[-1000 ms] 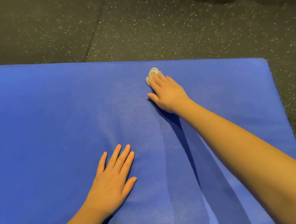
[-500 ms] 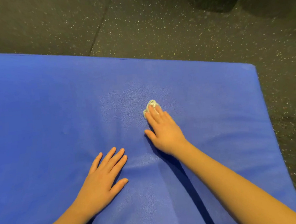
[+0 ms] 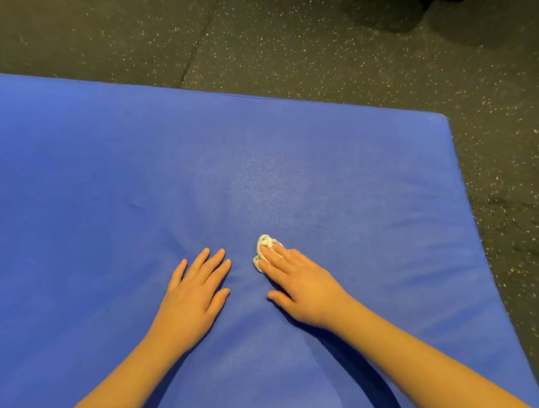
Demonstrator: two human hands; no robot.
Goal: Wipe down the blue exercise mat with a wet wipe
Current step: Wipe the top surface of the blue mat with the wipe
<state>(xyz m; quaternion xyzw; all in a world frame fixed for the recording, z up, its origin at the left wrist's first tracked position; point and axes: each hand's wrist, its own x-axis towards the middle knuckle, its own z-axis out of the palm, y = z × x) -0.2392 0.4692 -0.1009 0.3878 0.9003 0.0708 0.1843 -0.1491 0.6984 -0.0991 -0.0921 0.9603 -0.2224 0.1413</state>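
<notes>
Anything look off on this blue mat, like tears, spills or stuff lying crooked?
Nothing serious. The blue mat lies flat with no tear visible; there is one small crease left of centre and a pale sheen, possibly damp from wiping. The wet wipe is wadded small under the fingers of the right hand.

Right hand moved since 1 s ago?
Yes. The right hand and wet wipe came back from the far edge of the mat, now beside the left hand.
</notes>
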